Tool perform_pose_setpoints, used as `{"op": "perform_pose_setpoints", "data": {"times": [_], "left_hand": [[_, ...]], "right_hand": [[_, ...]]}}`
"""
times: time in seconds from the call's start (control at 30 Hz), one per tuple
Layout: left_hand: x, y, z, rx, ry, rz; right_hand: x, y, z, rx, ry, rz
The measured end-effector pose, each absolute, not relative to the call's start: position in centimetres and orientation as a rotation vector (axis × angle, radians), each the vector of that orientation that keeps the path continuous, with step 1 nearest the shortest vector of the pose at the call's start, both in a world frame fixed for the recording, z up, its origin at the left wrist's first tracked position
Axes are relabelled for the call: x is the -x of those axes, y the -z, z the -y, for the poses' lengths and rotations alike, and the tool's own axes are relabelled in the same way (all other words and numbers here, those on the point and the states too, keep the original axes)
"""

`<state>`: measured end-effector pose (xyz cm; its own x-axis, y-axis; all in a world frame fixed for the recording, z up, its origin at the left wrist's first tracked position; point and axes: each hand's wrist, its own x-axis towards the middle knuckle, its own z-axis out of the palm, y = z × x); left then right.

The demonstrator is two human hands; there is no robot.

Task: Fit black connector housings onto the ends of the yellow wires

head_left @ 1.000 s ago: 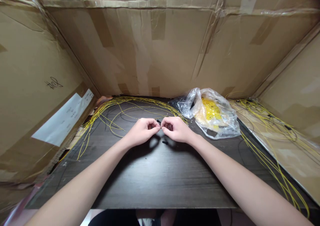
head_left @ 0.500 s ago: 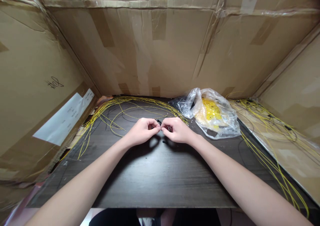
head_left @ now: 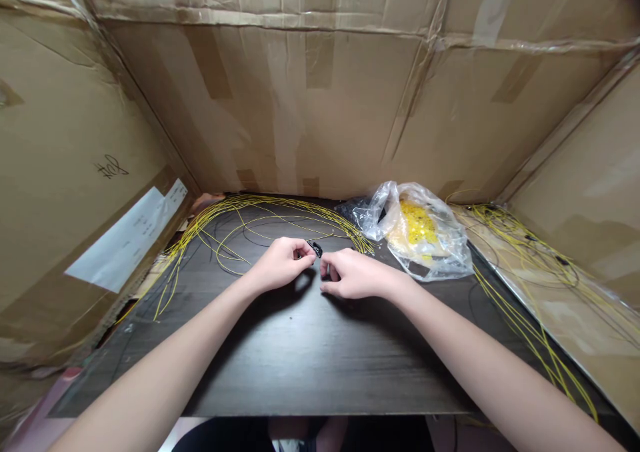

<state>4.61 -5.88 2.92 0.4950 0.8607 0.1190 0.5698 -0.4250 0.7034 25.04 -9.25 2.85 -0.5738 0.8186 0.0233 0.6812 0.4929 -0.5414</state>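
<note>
My left hand (head_left: pixel 285 263) is closed in a pinch, above the middle of the dark tabletop (head_left: pixel 280 352). Between its thumb and fingertips is a small black part (head_left: pixel 316 249), perhaps plastic; its exact kind is too small to make out. Just to the right and slightly lower, my right hand (head_left: pixel 357 274) hovers close to the table, with a gap between its curled fingers and thumb. I see nothing in that gap. A bundle of thin yellow wires (head_left: pixel 240 202) with metal-looking ends curves behind both hands.
A clear plastic bag (head_left: pixel 450 252) of small yellow pieces (head_left: pixel 417 222) stands at the back right, with a dark bag (head_left: pixel 354 209) beside it. More yellow wires (head_left: pixel 535 239) lie along the right side. Cardboard walls (head_left: pixel 280 105) enclose the back and sides; a paper sheet (head_left: pixel 127 239) is on the left one.
My right hand has come away from the left and dropped toward the table, its fingers parting. The short black piece that lay below the hands is out of sight now.
</note>
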Motion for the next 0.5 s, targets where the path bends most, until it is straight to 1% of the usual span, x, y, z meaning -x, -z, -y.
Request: {"op": "perform_pose_setpoints", "data": {"times": [0.1, 0.23, 0.37, 0.5], "left_hand": [[-4.6, -2.8, 5.8, -2.145, -0.63, -1.167], [-4.6, -2.8, 5.7, -2.118, -0.636, -1.164], [-4.6, -2.9, 5.7, -2.093, -0.67, -1.175], [-4.6, -3.0, 5.8, -2.063, -0.704, -1.181]], "right_hand": [[-24.3, -1.8, 9.9, 1.259, -0.673, 2.456], [-23.9, -0.6, 10.1, 1.265, -0.682, 2.297], [-24.0, 0.2, 9.3, 1.255, -0.894, 1.908], [-24.0, 0.7, 8.5, 1.142, -1.096, 1.45]]}}
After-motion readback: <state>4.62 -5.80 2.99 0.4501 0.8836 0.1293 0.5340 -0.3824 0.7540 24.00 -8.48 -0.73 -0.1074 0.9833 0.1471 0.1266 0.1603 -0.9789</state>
